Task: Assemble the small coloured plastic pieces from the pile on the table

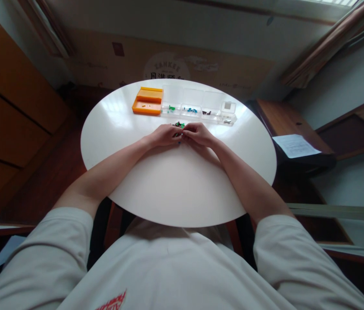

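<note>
My left hand is closed around a small cluster of black and green pieces, which looks like tiny building bricks. From the other side my right hand meets it, thumb and fingers pinched together against the cluster. What exactly sits between the right fingertips is too small to make out. A speck of blue shows just below the left fingers. Beyond the hands stands an orange box, its lid up, with a few small orange pieces inside.
Right of the orange box, clear lidded compartments hold green pieces, blue pieces and dark pieces. A small clear box ends the row. All stand on a white oval table. A paper sheet lies on brown furniture at right.
</note>
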Action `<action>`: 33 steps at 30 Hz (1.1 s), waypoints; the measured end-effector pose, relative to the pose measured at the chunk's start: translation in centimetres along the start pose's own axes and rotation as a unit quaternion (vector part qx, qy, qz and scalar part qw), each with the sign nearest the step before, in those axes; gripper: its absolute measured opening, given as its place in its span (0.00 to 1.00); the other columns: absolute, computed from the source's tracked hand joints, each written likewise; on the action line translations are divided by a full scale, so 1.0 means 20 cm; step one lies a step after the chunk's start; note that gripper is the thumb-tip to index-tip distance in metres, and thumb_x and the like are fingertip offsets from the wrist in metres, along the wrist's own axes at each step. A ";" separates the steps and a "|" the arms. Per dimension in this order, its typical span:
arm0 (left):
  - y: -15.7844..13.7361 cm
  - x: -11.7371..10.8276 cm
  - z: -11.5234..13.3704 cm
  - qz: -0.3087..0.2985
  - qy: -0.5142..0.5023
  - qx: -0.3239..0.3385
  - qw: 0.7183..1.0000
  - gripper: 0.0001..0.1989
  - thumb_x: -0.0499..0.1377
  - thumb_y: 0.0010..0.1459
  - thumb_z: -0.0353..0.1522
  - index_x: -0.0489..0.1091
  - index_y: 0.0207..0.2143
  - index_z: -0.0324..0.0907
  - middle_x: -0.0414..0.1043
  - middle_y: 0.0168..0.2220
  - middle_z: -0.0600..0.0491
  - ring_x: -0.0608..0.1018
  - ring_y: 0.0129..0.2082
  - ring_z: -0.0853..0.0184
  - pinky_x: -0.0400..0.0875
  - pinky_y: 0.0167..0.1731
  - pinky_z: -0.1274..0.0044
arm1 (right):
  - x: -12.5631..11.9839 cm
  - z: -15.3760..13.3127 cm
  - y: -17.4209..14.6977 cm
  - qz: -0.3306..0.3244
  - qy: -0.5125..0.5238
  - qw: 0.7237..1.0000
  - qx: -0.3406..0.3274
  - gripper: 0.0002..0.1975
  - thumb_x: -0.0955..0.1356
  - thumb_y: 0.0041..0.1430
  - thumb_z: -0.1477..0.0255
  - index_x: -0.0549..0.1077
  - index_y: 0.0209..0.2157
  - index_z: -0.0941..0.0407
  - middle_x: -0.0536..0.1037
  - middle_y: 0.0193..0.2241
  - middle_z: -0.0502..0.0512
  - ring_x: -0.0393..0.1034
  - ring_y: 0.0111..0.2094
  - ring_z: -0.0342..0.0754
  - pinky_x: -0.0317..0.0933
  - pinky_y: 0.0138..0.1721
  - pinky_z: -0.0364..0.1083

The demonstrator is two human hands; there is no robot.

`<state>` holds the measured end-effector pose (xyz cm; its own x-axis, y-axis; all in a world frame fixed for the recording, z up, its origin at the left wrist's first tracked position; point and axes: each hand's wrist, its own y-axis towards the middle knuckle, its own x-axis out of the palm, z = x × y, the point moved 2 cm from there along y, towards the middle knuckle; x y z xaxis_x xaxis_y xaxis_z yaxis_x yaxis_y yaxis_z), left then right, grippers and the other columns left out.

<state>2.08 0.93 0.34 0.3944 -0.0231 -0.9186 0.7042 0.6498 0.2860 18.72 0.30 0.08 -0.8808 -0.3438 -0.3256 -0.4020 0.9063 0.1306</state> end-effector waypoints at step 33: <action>0.00 0.00 0.00 -0.005 0.009 0.000 1.000 0.15 0.51 0.57 0.38 0.75 0.36 0.42 0.75 0.29 0.52 0.73 0.29 0.68 0.58 0.29 0.80 | 0.00 0.00 0.00 0.005 -0.006 1.000 0.005 0.09 0.70 0.49 0.67 0.72 0.28 0.59 0.74 0.21 0.50 0.67 0.24 0.41 0.62 0.26 0.41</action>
<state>2.12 0.94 0.42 0.3774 -0.0162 -0.9259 0.7075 0.6502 0.2770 18.71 0.26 0.16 -0.8820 -0.3314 -0.3350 -0.3903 0.9121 0.1254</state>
